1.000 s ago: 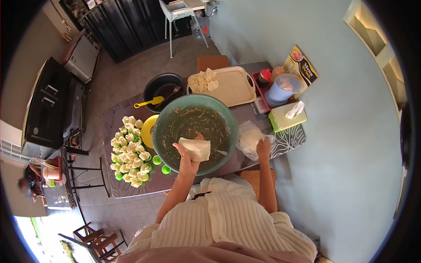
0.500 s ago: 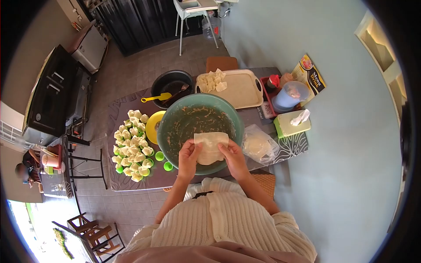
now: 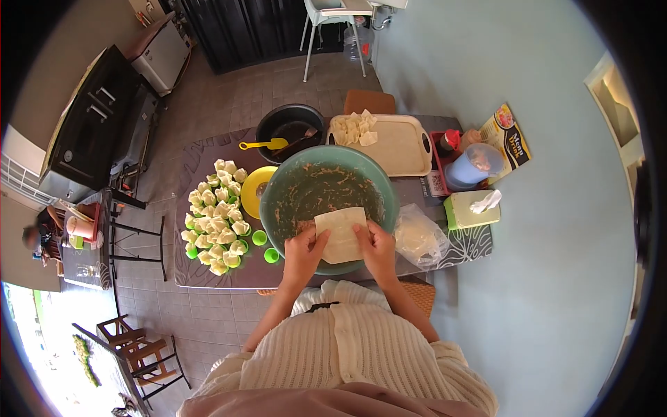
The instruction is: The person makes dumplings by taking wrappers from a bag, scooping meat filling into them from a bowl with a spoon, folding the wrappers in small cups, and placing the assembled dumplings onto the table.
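Note:
A pale, square dumpling wrapper is stretched between my two hands over the near part of a large green basin. My left hand pinches its left edge, and my right hand pinches the right edge. Smears of pinkish-brown filling cling to the basin's inside. Left of the basin stand several folded wrappers in small green cups, packed close together. Two more green cups sit between that group and the basin. On the right lies a clear plastic bag with pale round contents.
Behind the basin are a black bowl with a yellow spatula, and a cream tray bearing wrapper pieces. A yellow plate touches the basin's left side. A blue pitcher and tissue box stand right, near the wall.
The view has shifted slightly, so the table appears further right. Both hands still hold the wrapper, which now looks flatter and squarer.

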### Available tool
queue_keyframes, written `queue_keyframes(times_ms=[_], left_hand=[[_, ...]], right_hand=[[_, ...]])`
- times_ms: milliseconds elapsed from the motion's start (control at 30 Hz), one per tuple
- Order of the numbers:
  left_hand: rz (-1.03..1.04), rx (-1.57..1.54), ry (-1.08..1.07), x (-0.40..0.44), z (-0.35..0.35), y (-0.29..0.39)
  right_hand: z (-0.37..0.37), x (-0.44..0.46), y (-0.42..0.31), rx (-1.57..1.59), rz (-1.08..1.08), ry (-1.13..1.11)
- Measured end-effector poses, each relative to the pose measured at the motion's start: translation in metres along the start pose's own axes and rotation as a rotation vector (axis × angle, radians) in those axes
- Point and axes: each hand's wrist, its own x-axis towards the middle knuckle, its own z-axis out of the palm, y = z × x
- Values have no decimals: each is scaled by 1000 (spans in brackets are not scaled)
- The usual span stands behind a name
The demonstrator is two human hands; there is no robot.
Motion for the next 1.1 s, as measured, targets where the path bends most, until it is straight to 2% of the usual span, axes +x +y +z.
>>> queue_keyframes(times_ms=[33, 67, 100, 167, 200, 267, 300, 367, 467, 533, 800, 867, 1000, 1100], left_hand=[[69, 220, 41, 0, -1, 0], [66, 221, 46, -1, -1, 1], [79, 218, 73, -2, 1, 4], [88, 213, 102, -5, 4, 8], [119, 211, 80, -6, 4, 10], [150, 209, 60, -6, 3, 9], [207, 219, 53, -6, 2, 7], [263, 230, 49, -5, 2, 6], [347, 131, 39, -3, 2, 6], [400, 163, -59, -2, -2, 4], [293, 204, -302, -2, -15, -1], [254, 219, -337, -2, -15, -3], [306, 150, -375, -1, -15, -14], [301, 166, -376, -2, -19, -19]], right_hand=[[1, -3, -7, -163, -18, 4], [4, -5, -12, -326, -37, 10], [8, -6, -12, -326, -38, 6], [16, -8, -13, -271, -302, 90], [18, -8, -14, -270, -302, 87], [21, -6, -17, -248, -477, 129], [20, -7, -18, -248, -478, 127], [15, -9, -20, -280, -437, -33], [13, -7, -20, -310, -488, -89], [10, -3, -16, -292, -512, -115], [1, 2, -10, -297, -573, -308], [3, 0, -16, -287, -455, -293], [4, 3, -25, -338, -380, -342], [10, 6, -17, -362, -504, -383]])
